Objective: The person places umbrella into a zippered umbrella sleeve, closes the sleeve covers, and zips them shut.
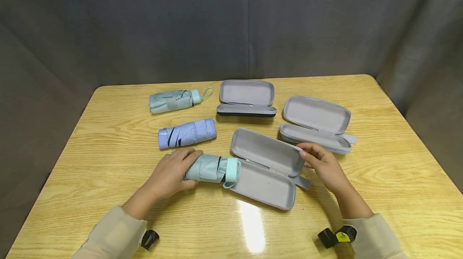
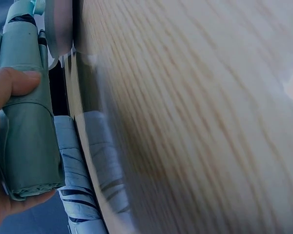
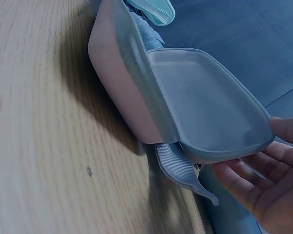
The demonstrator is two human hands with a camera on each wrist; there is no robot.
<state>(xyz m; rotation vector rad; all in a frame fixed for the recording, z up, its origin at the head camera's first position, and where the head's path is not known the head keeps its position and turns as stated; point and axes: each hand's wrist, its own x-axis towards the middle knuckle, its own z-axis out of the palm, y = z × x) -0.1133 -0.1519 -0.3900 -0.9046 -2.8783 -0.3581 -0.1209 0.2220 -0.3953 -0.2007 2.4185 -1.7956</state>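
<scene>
My left hand grips a folded green umbrella, thumb and fingers wrapped round its lower part. The umbrella's mint handle and wrist loop reach over the left end of an open grey zip case. In the left wrist view the thumb lies across the rolled umbrella. At the case's right end my right hand pinches the lid's edge between thumb and fingers. The right wrist view shows the raised lid in those fingers, and a fabric tab hanging from the case's end.
Behind the left hand lie a folded blue umbrella and another green umbrella. Two more open cases stand farther back, one black-bottomed case in the middle and one grey case at right. A dark curtain hangs behind the wooden table.
</scene>
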